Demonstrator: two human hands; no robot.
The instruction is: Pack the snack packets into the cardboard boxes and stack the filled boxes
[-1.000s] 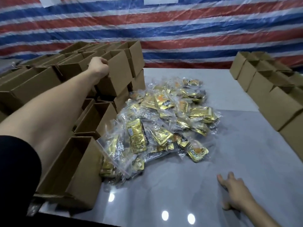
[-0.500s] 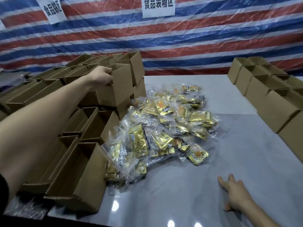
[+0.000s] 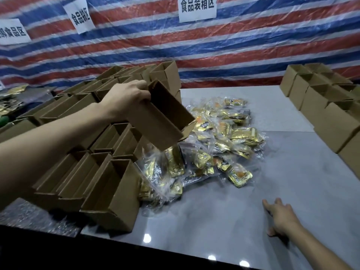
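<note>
- Head view: an empty cardboard box (image 3: 161, 121) is held tilted in the left grip (image 3: 126, 96), fingers curled over its rim, above the snack packets (image 3: 220, 137) heaped mid-table (image 3: 214, 221).
- The right grip (image 3: 280, 217) is laid flat, holding nothing.
- The box is best set upright on the bare patch beside it.
- The left box rows (image 3: 109, 184) and right box rows (image 3: 321, 114) must be cleared.

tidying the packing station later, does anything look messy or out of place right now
Mainly the snack packets: a loose, untidy heap in the middle of the table, its near-left edge lying against the open boxes. The left hand grips one box, tilted, in the air by the heap. No damage shows.
</note>
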